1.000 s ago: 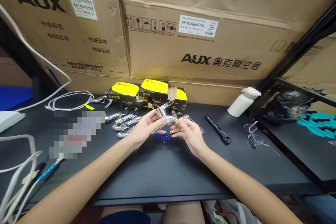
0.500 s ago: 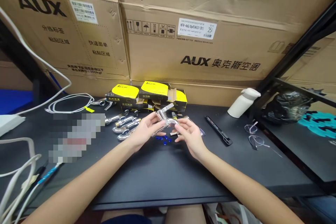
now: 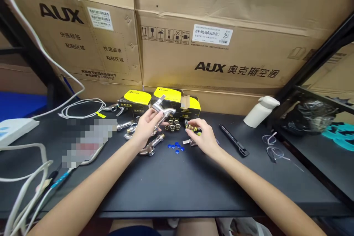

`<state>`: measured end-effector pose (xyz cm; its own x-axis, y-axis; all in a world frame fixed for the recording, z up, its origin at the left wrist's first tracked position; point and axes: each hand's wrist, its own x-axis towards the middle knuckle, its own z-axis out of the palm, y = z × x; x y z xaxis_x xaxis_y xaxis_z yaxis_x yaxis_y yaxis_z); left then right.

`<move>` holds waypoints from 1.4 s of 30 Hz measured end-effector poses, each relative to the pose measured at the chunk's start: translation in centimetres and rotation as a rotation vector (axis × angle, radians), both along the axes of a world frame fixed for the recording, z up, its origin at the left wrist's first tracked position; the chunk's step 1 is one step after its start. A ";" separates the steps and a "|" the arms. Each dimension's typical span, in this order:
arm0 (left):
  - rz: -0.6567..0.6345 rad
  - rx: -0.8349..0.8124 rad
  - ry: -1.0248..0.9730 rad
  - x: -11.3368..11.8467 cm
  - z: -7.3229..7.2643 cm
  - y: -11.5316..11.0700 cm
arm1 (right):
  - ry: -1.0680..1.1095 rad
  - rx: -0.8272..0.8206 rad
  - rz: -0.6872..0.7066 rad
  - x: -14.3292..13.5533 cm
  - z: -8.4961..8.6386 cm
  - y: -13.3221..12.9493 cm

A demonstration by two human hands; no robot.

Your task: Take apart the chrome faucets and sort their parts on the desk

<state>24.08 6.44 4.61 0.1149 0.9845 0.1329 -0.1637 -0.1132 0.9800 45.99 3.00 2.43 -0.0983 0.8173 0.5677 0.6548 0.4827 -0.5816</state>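
A chrome faucet is held up by my left hand, its fingers wrapped round the body, in front of the yellow and black boxes. My right hand is closed with its fingertips at small dark and yellow-green parts; whether it grips one is hard to tell. Several round metal fittings stand between the hands. Nearer me lie several small blue caps. More chrome faucets lie under and beside my left hand. A flat metal piece is below my right fingers.
A black cutter, a white bottle and glasses are on the right. White cables and a power strip lie left. Large cartons stand behind; the table's front edge runs near my lap.
My right hand has let go of the faucet and moved right to the small parts. My left hand has moved up and left with the faucet, uncovering the round fittings. The view has shifted slightly.
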 end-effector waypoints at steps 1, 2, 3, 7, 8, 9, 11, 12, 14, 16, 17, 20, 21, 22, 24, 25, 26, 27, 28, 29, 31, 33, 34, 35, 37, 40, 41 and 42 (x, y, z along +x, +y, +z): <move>0.024 0.001 -0.012 -0.2 0.0 0.3 | -0.032 -0.035 0.013 -0.1 0.0 0.5; 0.045 0.003 -0.025 -0.3 -0.1 0.4 | -0.058 -0.073 0.030 -0.2 -0.1 0.9; 0.063 0.002 -0.037 -0.4 -0.1 0.6 | -0.076 -0.114 0.050 -0.4 -0.3 1.3; 0.090 -0.007 -0.052 -0.5 -0.2 0.6 | -0.075 -0.254 0.139 -1.3 -1.2 1.9; 0.084 -0.011 -0.050 -0.5 -0.2 0.5 | -0.074 -0.260 0.153 -1.5 -1.4 2.0; 0.075 -0.012 -0.047 -0.5 -0.1 0.4 | -0.074 -0.252 0.161 -1.6 -1.5 2.0; 0.053 -0.014 -0.045 -0.5 -0.1 0.3 | -0.074 -0.219 0.169 -1.8 -1.7 2.2; 0.044 -0.014 -0.044 -0.5 0.0 0.2 | -0.066 -0.202 0.171 -1.9 -1.8 2.3; 0.036 -0.015 -0.043 -0.5 0.0 0.1 | -0.037 -0.170 0.180 -1.9 -2.0 2.5; 0.024 -0.015 -0.033 -0.5 0.0 0.1 | 0.014 -0.146 0.202 -1.9 -2.4 2.7; 0.022 -0.014 -0.028 -0.5 -0.1 0.1 | 0.044 -0.142 0.215 -2.0 -2.6 2.8; 0.035 -0.006 -0.013 -0.4 -0.3 0.1 | 0.105 -0.147 0.232 -1.9 -2.9 3.0; 0.046 0.003 -0.006 -0.4 -0.3 0.1 | 0.105 -0.147 0.235 -1.9 -2.8 2.9; 0.059 0.014 0.007 -0.4 -0.4 0.1 | 0.102 -0.145 0.236 -1.8 -2.6 2.8; 0.069 0.043 0.046 -0.3 -0.4 0.1 | 0.101 -0.133 0.232 -1.5 -2.0 2.3; 0.063 0.054 0.064 -0.3 -0.4 0.0 | 0.123 -0.128 0.216 -1.3 -1.6 1.9; 0.049 0.063 0.077 -0.3 -0.4 0.0 | 0.172 -0.135 0.189 -1.0 -1.2 1.5; 0.026 0.067 0.084 -0.2 -0.3 -0.1 | 0.252 -0.164 0.160 -0.7 -0.9 1.1; -0.005 0.070 0.083 -0.1 -0.3 -0.3 | 0.355 -0.218 0.142 -0.3 -0.7 0.6; -0.036 0.077 0.080 0.0 -0.2 -0.5 | 0.472 -0.298 0.145 0.0 -0.5 0.2; -0.083 0.116 0.091 0.3 -0.1 -1.0 | 0.690 -0.503 0.217 0.6 -0.3 -0.6; -0.110 0.198 0.158 0.6 0.0 -1.5 | 0.833 -0.704 0.338 0.9 -0.1 -1.2; -0.112 0.263 0.215 0.8 0.1 -1.9 | 0.880 -0.804 0.400 0.9 -0.1 -1.5; -0.112 0.346 0.277 0.9 0.1 -2.2 | 0.918 -0.902 0.456 0.9 0.0 -1.6; -0.128 0.547 0.390 1.1 0.0 -2.8 | 0.982 -1.049 0.521 0.7 0.1 -1.9; -0.212 0.802 0.516 1.3 -0.6 -3.3 | 1.068 -1.074 0.478 0.4 -0.1 -2.0; -0.239 0.855 0.560 1.4 -0.8 -3.3 | 1.089 -1.046 0.449 0.4 -0.2 -2.1; -0.256 0.894 0.611 1.5 -1.0 -3.3 | 1.098 -1.018 0.430 0.3 -0.4 -2.1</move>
<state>25.53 3.14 3.56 0.5894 0.5006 0.6340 0.1989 -0.8506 0.4867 46.28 0.89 2.04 -0.3407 0.9090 -0.2399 -0.3749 -0.3654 -0.8520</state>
